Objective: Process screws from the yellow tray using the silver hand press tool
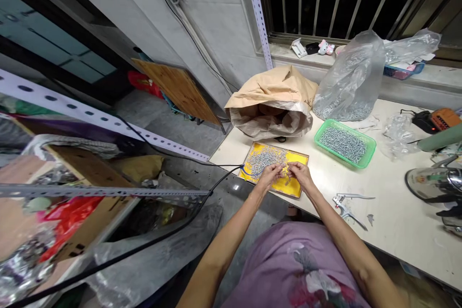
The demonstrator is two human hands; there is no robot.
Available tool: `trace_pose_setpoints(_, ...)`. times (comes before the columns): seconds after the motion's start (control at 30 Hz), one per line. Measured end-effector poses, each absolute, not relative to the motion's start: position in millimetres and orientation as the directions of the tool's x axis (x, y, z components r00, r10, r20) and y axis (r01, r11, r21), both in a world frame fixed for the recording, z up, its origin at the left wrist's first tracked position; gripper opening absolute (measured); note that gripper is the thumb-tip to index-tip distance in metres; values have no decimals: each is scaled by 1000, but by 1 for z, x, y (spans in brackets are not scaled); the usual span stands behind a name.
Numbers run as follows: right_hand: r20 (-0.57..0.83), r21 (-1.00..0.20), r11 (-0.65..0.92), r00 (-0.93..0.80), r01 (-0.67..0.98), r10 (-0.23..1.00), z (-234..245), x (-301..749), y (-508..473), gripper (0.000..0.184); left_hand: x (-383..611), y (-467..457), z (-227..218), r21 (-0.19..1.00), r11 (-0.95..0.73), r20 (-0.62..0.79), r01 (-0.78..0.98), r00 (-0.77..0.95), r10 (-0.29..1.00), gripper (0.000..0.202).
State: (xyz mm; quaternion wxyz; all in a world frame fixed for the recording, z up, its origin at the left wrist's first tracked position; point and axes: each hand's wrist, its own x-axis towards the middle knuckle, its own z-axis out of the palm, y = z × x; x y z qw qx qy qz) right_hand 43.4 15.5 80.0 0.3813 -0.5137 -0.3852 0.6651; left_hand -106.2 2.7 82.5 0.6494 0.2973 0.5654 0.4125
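Hands (271, 174) just apart over yellow tray (294, 188)

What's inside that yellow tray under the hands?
A heap of small grey pieces lies in the yellow tray. The left hand and right hand cover part, and the heap hides whatever is beneath it.

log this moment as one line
left hand: pinched, over yellow tray; right hand: pinched, beside left; grip contents: too small to tell; in tray: small metallic pieces; right of tray: green basket
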Motion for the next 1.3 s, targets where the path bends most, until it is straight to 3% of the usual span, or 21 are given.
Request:
trace_pose_setpoints(0.1, -234, -951, -184, -190, 250, 953, 71, 50, 16, 29, -115, 2, 82, 884, 466, -467, -34, -110, 878, 38)
trace_pose_setpoints(0.2, -98, -826, 73, -270, 559, 958, 66, 63, 8, 37, -124, -1, 81, 868, 483, -462, 115, -172, 870, 28)
trace_pose_setpoints(0.3, -81, -703, 174, -321, 690, 944, 68, 88, -12, 34, -117, -6, 80, 823, 549, -532, 144, -142, 835, 22)
trace_pose_setpoints(0.47, -35, -610, 128, -188, 782, 982, 73, 173, -70, 30, -53, -25, 77, 749, 649, -660, 131, 61, 749, 22)
trace_pose_setpoints(0.67, -198, -346, -83, 13, 934, 980, 54, 273, -146, 31, 51, -52, 64, 667, 691, -745, 279, 288, 602, 11)
trace_pose_setpoints(0.77, -250, -266, -71, 2, 961, 968, 44, 290, -162, 25, 78, -58, 56, 650, 640, -756, 409, 261, 600, 9)
trace_pose_setpoints(0.9, -270, -245, -12, -57, 969, 961, 37, 294, -157, 21, 88, -60, 46, 597, 561, -749, 573, 149, 646, 15)
trace_pose_setpoints(1.3, -280, -245, 5, -76, 969, 957, 34, 296, -139, 19, 101, -66, 40, 461, 599, -801, 655, 17, 598, 19)
